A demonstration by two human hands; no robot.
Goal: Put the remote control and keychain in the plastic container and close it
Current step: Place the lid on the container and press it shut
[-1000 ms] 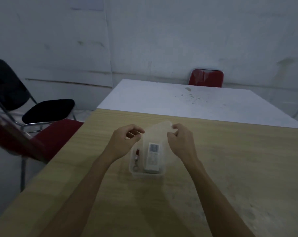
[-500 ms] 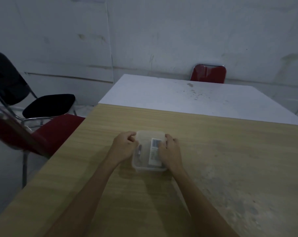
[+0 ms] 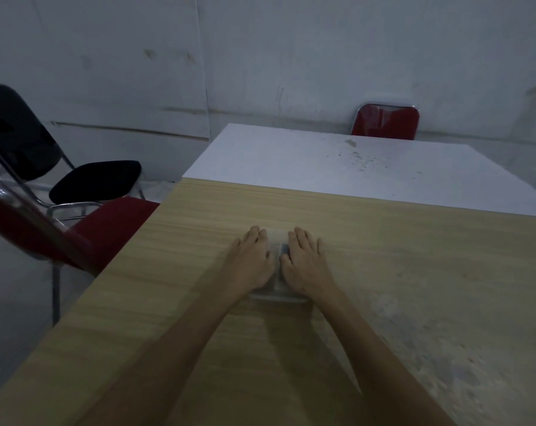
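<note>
The plastic container (image 3: 277, 295) sits on the wooden table (image 3: 414, 272) in front of us, near the table's middle, and most of it is hidden under our two hands; only its near edge and a narrow strip of its clear lid (image 3: 276, 241) between the hands can be seen. Through that strip we make out a small pale and grey patch that may be the remote control (image 3: 283, 250), though it is too covered to be sure, and the keychain is hidden from us. Our left hand (image 3: 249, 261) lies flat, palm down, on the left half of the lid, its fingers (image 3: 254, 235) stretched forward and close together. Our right hand (image 3: 305, 261) lies the same way on the right half, fingers (image 3: 302, 236) extended and slightly spread, gripping nothing. Beyond the wooden table stands a white table (image 3: 322, 161), with a red chair (image 3: 385, 121) at its far side. To the left are another red chair (image 3: 107, 222) and a black chair (image 3: 91, 179).
</note>
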